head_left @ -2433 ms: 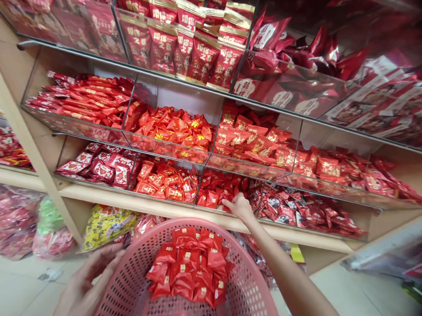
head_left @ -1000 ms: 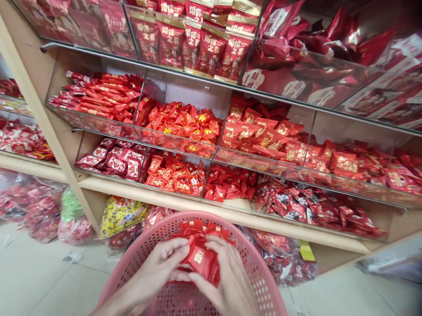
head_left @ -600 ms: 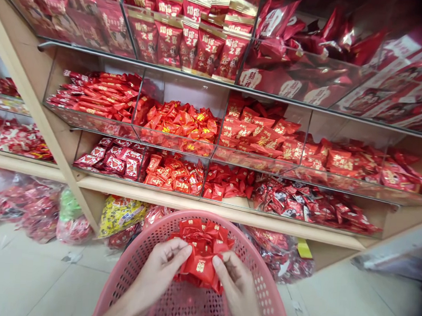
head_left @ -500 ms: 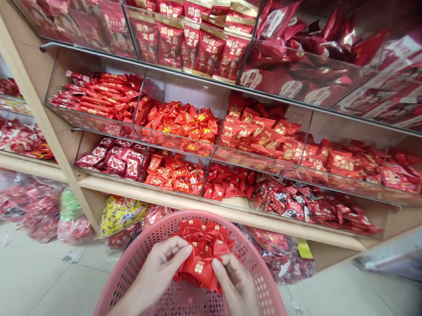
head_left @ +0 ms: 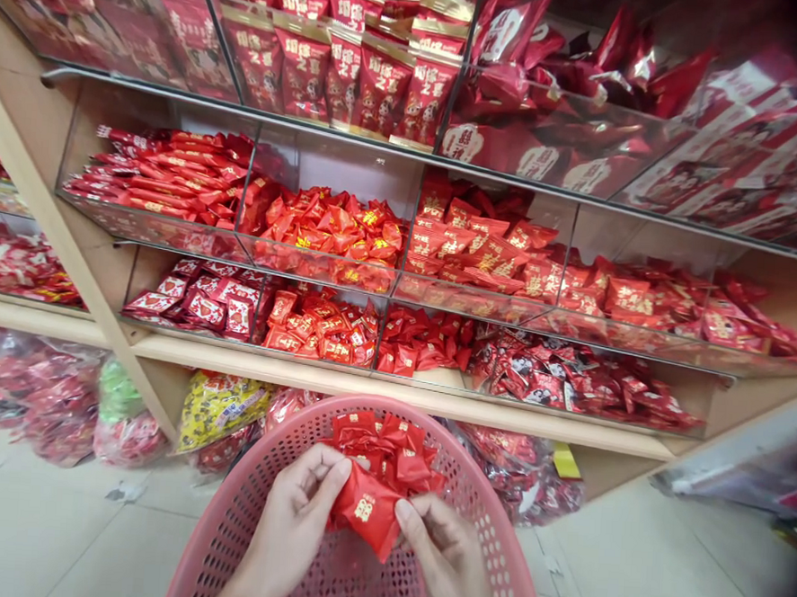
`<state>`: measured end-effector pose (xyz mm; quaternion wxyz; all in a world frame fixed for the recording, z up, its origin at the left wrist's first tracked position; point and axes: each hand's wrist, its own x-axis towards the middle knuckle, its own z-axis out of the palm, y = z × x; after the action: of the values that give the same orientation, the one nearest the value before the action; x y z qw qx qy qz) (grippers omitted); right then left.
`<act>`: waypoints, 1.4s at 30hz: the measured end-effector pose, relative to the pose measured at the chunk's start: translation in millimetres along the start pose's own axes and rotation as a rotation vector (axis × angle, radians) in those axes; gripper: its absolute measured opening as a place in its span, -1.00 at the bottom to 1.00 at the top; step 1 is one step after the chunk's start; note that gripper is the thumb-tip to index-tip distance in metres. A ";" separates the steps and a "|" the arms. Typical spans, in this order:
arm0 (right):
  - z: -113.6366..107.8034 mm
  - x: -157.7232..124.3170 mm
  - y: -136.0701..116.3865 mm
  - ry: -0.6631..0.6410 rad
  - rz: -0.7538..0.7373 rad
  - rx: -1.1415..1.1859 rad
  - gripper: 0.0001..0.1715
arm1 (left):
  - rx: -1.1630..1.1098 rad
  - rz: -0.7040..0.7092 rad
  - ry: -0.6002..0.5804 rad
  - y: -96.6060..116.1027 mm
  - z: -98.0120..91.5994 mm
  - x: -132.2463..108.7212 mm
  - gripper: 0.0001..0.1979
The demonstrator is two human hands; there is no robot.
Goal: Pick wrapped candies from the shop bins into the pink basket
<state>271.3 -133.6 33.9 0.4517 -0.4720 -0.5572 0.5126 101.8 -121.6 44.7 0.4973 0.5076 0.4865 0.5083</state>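
Between my two hands is a red candy packet (head_left: 368, 511) with gold print on its front. My left hand (head_left: 295, 508) pinches its upper left corner between thumb and fingers. At the right end, my right hand (head_left: 447, 549) grips the edge in the same way. Behind the packet, a heap of similar red packets (head_left: 390, 444) lies in a pink plastic basket (head_left: 493, 511) with perforated walls. Both hands are over the basket's opening.
Ahead stands a wooden shelf (head_left: 393, 390) with clear bins of red wrapped sweets (head_left: 335, 227) in several rows. Taller red bags (head_left: 381, 86) fill the top row. Plastic bags of sweets, one yellow (head_left: 222, 409), sit on the tiled floor (head_left: 87, 532) below.
The packet has tilted, its right end now lower, and it stands out more clearly from the heap. Both hands keep hold of it. The view has shifted slightly.
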 end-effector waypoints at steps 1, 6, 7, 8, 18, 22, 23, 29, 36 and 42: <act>-1.6 0.9 1.5 -0.022 0.008 0.006 -0.62 | 0.011 -0.003 -0.018 0.1 -1.3 1.8 -0.73; -11.6 12.0 7.3 -0.152 0.040 0.038 -0.70 | 0.149 -0.018 -0.333 6.8 -8.8 12.4 -0.76; -11.9 14.5 7.0 -0.206 0.052 0.052 -0.67 | 0.190 0.003 -0.377 8.9 -8.1 14.0 -0.78; -11.3 16.7 6.4 -0.275 0.063 0.070 -0.66 | 0.232 0.028 -0.409 11.0 -6.6 15.4 -0.79; 0.7 18.7 -8.2 -0.212 0.278 0.535 -0.69 | 0.235 -0.041 -0.349 4.7 -1.0 12.9 -0.73; 4.4 17.0 -8.5 -0.116 0.262 0.627 -0.67 | 0.139 -0.221 -0.457 -6.0 -0.1 0.3 -0.70; 4.2 16.9 -7.5 -0.109 0.252 0.625 -0.68 | 0.103 -0.255 -0.463 -7.2 0.5 -2.1 -0.72; -11.6 19.7 -5.2 -0.150 0.224 0.339 -0.70 | 0.140 -0.233 -0.478 0.6 -6.5 -1.9 -0.77; -17.5 21.4 -3.1 -0.186 0.090 0.018 -0.66 | 0.272 -0.133 -0.457 5.0 -16.2 7.0 -0.73; -16.4 17.9 4.7 -0.179 0.139 0.097 -0.62 | 0.268 -0.128 -0.458 4.0 -18.7 4.5 -0.71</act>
<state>285.1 -113.4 30.7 0.3857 -0.4394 -0.5360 0.6090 83.1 -117.0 48.6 0.5538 0.6390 0.4552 0.2789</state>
